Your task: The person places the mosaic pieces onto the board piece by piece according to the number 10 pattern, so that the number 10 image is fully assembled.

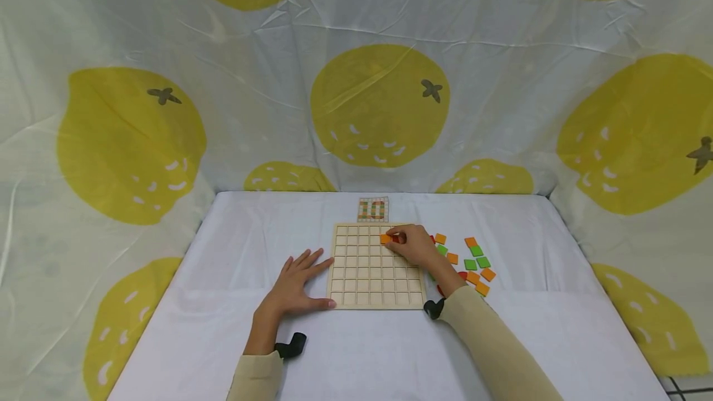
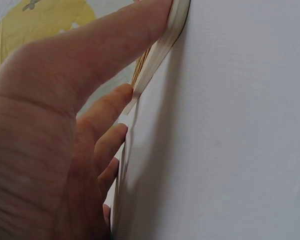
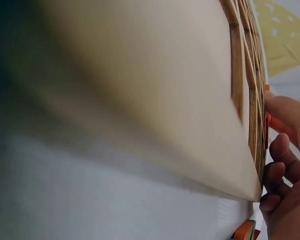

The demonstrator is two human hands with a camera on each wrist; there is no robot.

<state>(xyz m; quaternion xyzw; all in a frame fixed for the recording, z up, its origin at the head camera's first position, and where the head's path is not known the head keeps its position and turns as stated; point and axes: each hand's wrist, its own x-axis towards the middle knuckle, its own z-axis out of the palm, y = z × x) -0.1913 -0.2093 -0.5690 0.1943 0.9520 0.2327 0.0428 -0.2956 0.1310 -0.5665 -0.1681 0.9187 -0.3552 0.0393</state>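
A square wooden grid board (image 1: 362, 271) lies on the white-covered table. My left hand (image 1: 298, 280) rests by its left side, fingers spread; the thumb and index fingertip touch the edge, also in the left wrist view, where the board's side (image 2: 157, 57) shows. Over the upper right of the grid, my right hand (image 1: 416, 245) pinches an orange square tile (image 1: 384, 239) between thumb and index finger. A red piece (image 1: 396, 238) shows in the gap behind that tile, partly covered by the fingers. The right wrist view shows the right hand (image 3: 290, 165) low over the board's grid ridges (image 3: 236, 70).
Loose orange, green and red pieces (image 1: 483, 262) are scattered right of the board, some hidden by the right forearm. A small card with a coloured grid pattern (image 1: 372, 209) lies just behind the board. A lemon-print cloth (image 1: 250, 110) hangs behind and around the table.
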